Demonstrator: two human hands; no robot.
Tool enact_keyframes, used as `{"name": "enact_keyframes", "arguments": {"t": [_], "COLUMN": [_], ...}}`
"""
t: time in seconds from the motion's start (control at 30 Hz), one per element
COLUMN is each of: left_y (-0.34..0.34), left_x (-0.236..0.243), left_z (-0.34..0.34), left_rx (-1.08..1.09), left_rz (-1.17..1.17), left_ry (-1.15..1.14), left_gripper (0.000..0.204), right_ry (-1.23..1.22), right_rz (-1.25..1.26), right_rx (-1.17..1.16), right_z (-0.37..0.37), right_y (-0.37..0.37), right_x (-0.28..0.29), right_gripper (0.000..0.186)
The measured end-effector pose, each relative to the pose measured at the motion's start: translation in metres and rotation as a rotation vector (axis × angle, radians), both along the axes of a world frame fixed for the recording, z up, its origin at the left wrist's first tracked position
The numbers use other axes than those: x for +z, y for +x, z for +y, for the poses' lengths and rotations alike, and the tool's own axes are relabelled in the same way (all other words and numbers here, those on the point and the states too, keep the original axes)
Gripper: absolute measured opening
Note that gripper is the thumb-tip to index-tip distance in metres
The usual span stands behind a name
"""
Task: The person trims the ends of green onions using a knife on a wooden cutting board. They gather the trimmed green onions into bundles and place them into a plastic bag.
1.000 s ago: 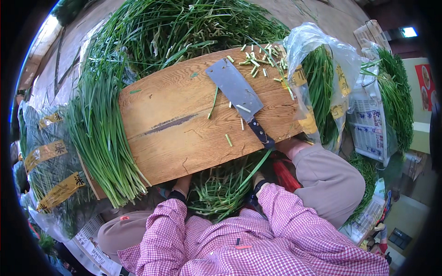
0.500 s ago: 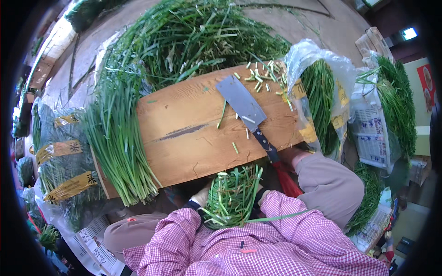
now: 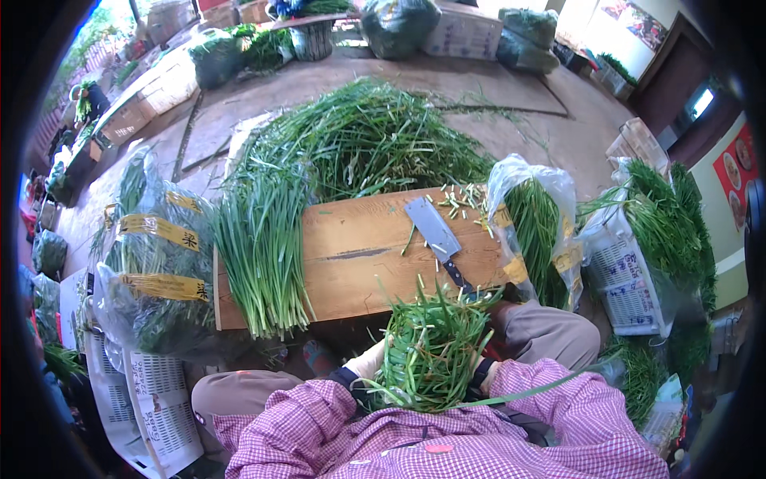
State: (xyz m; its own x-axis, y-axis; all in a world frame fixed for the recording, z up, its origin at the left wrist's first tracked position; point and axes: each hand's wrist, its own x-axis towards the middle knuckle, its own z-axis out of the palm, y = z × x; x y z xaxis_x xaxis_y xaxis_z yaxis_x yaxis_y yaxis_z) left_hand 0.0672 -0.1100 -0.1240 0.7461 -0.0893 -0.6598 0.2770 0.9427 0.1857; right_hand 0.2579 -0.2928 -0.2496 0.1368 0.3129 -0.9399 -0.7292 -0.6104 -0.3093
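Note:
A tangled clump of garlic chives (image 3: 435, 351), mixed with pale stalk ends, is held up over my lap. My left hand (image 3: 369, 361) presses against its left side and my right hand (image 3: 485, 375) against its right, with the fingers of both mostly hidden by the leaves. One long leaf trails from it across my right sleeve. Just beyond the clump, a wooden board (image 3: 351, 291) bears a cleaver (image 3: 432, 227) with a dark handle, along with scattered cut stalk ends (image 3: 463, 199). A neat bunch of chives (image 3: 263, 255) lies over the board's left end.
A large loose heap of chives (image 3: 367, 140) lies behind the board. Clear plastic (image 3: 511, 172) wraps chives at the board's right, beside a white crate (image 3: 626, 279) of greens. Taped bags of greens (image 3: 159, 263) stand at left, above another white crate (image 3: 159, 407).
The clump has risen slightly and moved right in the picture, with both hands around it. The view has tilted up, so more of the floor and far bags shows.

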Motion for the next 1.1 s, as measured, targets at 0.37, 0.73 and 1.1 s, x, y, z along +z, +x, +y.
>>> {"name": "enact_keyframes", "arguments": {"t": [0.37,0.73,1.1], "left_y": [0.013,0.130,0.124], "left_x": [0.124,0.231,0.022], "left_z": [0.005,0.171,0.235], "left_rx": [0.092,0.580,0.690], "left_rz": [-0.135,-0.239,0.292], "left_ry": [0.163,0.723,1.376], "left_gripper": [0.048,0.080,0.060], "right_ry": [0.341,1.030,0.136], "right_rz": [-0.082,-0.484,-1.290], "right_rx": [-0.052,-0.359,0.384], "right_z": [0.029,0.230,0.219], "right_y": [0.034,0.172,0.195], "right_x": [0.099,0.316,0.144], "right_gripper": [0.057,0.052,0.047]}}
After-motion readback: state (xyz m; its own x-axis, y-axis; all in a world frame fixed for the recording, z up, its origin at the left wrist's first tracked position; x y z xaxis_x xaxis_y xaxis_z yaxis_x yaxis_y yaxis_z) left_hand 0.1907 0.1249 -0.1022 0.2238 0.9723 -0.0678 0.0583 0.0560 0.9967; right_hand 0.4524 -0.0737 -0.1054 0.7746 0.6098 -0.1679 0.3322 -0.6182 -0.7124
